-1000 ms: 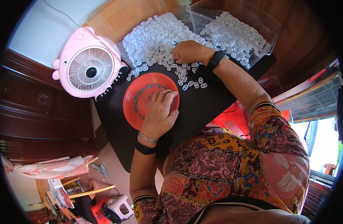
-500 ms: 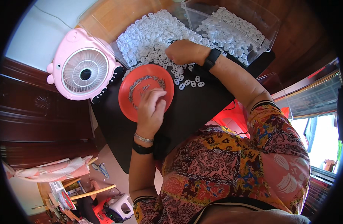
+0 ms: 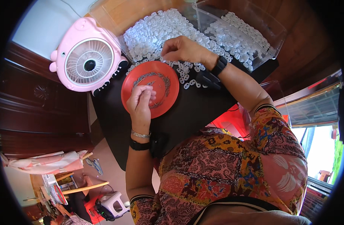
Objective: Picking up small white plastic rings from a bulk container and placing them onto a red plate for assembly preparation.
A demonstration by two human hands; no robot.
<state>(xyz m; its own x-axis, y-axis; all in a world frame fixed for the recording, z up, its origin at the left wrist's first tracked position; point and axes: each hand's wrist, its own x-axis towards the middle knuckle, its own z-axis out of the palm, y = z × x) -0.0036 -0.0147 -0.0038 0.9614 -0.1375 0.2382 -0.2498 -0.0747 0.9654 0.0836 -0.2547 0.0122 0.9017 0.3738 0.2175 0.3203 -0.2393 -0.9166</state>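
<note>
Red plastic plate point(image 3: 174, 93) right at the centre of the action, sitting on the black bench point(image 3: 190, 108), and look at those thin grey metal pins point(image 3: 166, 83), spread around it in a loose ring! Over its near-left side hangs the left hand point(image 3: 141, 99), fingers curled and bunched against the thumb; whether they grip a pin, I cannot tell. Just past the far rim, here's the right hand point(image 3: 183, 50), index finger arched down toward the thumb, a white speck at the tips, though whether it's pinched or merely behind them, I cannot tell. Beyond, a big heap of white two-holed pieces point(image 3: 157, 28), with loose ones straying onto the bench right of the plate. Further right, a clear plastic box point(image 3: 282, 32) holds another pile. Out on the left, a pink animal-shaped fan point(image 3: 90, 65) faces up, and past it stands dark wooden furniture point(image 3: 41, 108).
</note>
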